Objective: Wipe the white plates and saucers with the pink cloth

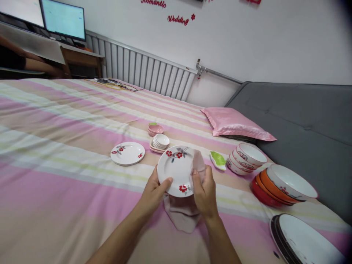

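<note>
Between my two hands a white plate (176, 172) with red flowers and grey leaves is held up, tilted toward me. My left hand (155, 189) grips its left edge, thumb on the face and fingers behind. My right hand (205, 190) pinches a pale pink cloth (198, 165) over the right rim, so cloth and plate are both in its grasp. More of the cloth hangs below the plate. To the left, matching plates (128, 153) lie stacked on the bed. Just behind the held plate sit small white dishes (161, 141) and pink bowls (156, 129).
At right stand a green leaf-shaped dish (218, 160), stacked flowered bowls (244, 159), larger orange and white bowls (286, 185), and dark-backed plates (305, 238). A pink pillow (239, 123) leans by the grey headboard (299, 113). Cables (118, 84) lie at the far edge; a person's leg (41, 66) shows left.
</note>
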### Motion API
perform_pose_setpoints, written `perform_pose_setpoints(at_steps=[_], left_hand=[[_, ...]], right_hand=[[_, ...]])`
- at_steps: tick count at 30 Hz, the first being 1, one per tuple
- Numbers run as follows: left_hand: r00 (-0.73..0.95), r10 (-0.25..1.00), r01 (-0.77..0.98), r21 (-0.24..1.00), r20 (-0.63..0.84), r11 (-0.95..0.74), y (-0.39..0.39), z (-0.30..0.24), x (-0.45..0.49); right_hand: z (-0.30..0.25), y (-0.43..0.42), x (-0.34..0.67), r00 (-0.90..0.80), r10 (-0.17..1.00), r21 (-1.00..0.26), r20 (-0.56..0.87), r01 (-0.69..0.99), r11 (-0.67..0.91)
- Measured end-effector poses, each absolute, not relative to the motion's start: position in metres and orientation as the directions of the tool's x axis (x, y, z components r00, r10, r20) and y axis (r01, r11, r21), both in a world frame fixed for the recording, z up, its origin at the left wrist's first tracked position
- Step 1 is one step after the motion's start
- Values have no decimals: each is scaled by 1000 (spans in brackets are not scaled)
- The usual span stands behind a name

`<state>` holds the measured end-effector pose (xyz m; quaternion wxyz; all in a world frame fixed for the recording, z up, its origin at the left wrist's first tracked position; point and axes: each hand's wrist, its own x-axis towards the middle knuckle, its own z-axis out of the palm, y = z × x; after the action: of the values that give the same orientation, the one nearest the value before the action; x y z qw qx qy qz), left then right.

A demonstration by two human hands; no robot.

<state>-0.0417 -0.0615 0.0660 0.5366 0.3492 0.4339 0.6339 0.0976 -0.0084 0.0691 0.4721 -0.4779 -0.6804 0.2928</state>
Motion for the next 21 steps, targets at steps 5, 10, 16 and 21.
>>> perform_pose_setpoints(at_steps=[5,10,16,21], left_hand=[[-86,996,-312,949,3,-30,-63,64,-53],[42,998,-265,964,52,-39,-64,64,-62],[231,973,-246,966,-15,74,-67,66,-71],[267,960,-191,972,-79,133,-68,66,-73]], right_hand=[[77,-5,107,-178,928,-833,328,409,373],[82,-1,116,-323,902,-799,286,439,410],[79,1,121,-461,857,-740,228,491,461],[76,-1,120,-543,811,-678,217,514,526]])
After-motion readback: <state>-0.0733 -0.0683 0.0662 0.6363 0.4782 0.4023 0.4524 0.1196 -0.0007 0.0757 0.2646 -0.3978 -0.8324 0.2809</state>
